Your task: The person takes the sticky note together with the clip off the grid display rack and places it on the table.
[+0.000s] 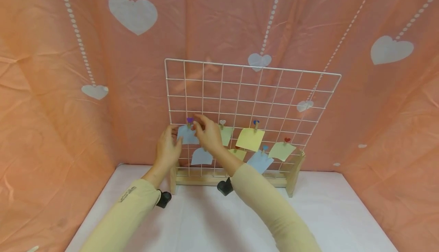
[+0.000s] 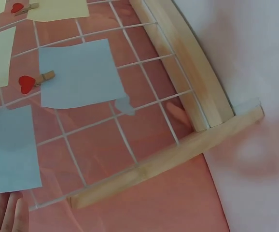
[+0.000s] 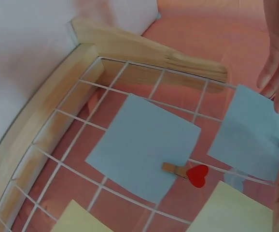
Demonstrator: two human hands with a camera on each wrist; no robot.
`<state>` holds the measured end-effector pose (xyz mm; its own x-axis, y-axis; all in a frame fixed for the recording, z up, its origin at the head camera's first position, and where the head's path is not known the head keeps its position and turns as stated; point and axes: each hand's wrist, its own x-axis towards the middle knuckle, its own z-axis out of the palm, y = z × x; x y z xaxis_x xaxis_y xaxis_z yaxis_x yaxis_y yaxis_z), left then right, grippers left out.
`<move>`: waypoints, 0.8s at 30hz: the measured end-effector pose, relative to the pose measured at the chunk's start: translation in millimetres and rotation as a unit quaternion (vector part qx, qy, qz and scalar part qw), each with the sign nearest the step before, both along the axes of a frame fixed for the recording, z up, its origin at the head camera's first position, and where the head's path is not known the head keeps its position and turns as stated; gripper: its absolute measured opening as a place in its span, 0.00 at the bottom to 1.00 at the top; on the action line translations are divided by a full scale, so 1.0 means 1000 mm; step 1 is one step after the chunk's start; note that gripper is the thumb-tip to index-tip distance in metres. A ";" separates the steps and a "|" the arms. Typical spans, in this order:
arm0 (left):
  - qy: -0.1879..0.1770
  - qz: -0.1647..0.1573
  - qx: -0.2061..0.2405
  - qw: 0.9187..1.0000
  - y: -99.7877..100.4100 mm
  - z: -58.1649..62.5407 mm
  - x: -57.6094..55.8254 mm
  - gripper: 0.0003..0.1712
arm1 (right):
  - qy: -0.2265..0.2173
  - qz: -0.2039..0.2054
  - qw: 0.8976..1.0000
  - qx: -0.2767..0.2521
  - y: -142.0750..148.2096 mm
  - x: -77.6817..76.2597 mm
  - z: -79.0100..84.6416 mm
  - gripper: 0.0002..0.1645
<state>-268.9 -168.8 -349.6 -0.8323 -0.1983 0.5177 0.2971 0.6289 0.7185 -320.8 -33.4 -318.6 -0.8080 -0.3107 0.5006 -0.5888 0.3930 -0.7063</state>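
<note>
A blue paper note [image 1: 185, 135] hangs at the left side of a white wire grid [image 1: 229, 92], under a wooden clip with a purple heart [image 1: 190, 120]. My left hand [image 1: 167, 148] pinches the note's outer edge, thumb in front and other fingers partly hidden behind the paper. From the right, my right hand [image 1: 208, 134] reaches up beside the clip, its bent thumb and forefinger close to the heart, apart from each other. Just below hangs another blue note [image 3: 142, 145] on a clip with a red heart [image 3: 197, 176].
Several notes hang to the right, among them a yellow note [image 1: 250, 139] and a pale green note [image 1: 282, 151]. The grid stands in a wooden base [image 1: 199, 180] on a white table [image 1: 192, 221]. Behind it hangs a pink curtain [image 1: 219, 27] printed with hearts.
</note>
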 end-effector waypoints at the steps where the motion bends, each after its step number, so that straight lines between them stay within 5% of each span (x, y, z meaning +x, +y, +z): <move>1: -0.004 0.002 0.003 1.000 0.001 0.001 -0.001 0.21 | -0.006 0.001 1.000 0.005 0.000 0.000 0.002 0.20; 10: -0.016 0.013 0.026 0.999 0.004 0.007 -0.006 0.14 | -0.040 0.011 0.998 0.048 -0.003 -0.004 0.009 0.21; 24: -0.016 0.023 0.037 0.999 0.002 0.008 -0.010 0.10 | 0.020 -0.034 0.996 0.078 -0.009 -0.007 0.014 0.14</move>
